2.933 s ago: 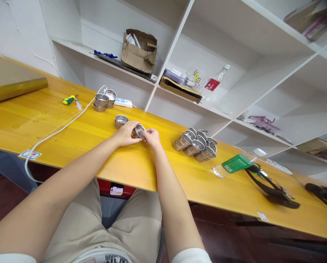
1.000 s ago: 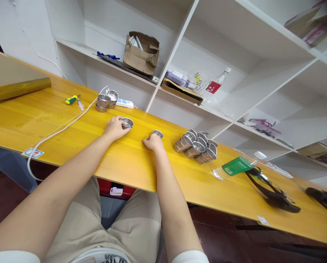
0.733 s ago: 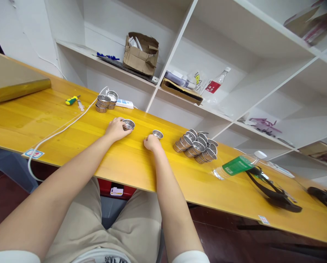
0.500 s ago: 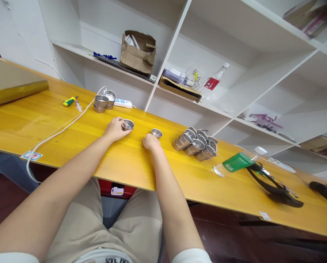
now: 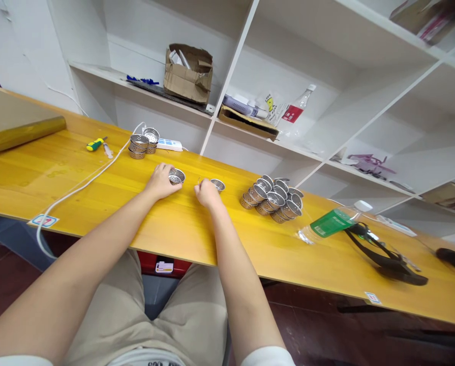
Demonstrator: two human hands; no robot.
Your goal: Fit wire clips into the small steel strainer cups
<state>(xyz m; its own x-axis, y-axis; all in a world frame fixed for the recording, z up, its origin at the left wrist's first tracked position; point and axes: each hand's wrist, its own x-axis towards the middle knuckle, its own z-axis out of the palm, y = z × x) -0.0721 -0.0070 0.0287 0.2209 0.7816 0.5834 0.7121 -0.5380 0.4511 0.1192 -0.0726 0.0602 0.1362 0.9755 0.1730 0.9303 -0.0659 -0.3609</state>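
Note:
My left hand (image 5: 160, 182) is closed around the side of a small perforated metal strainer basket (image 5: 177, 176), which sits mouth-up on the yellow table. My right hand (image 5: 206, 192) is closed in a pinch, just left of a second strainer basket (image 5: 218, 185) that it partly hides. A thin wire-like bit shows above its fingertips, but what they hold is too small to make out. Farther right stand stacked strainer baskets (image 5: 275, 199), several of them close together. Another small group of strainer baskets (image 5: 138, 146) stands at the back left.
On the left lie a green-yellow screwdriver (image 5: 95, 145), a small syringe-like item (image 5: 108, 150) and a white cable (image 5: 86, 181). A power strip (image 5: 170, 145) lies at the back. To the right are a green-labelled bottle (image 5: 332, 222) and a black strap (image 5: 383, 259). White shelves (image 5: 235, 66) rise behind.
My right hand has shifted slightly left from the second strainer basket, and a thin wire-like bit now shows by its fingers. My left hand stays on its basket. The view has tilted slightly.

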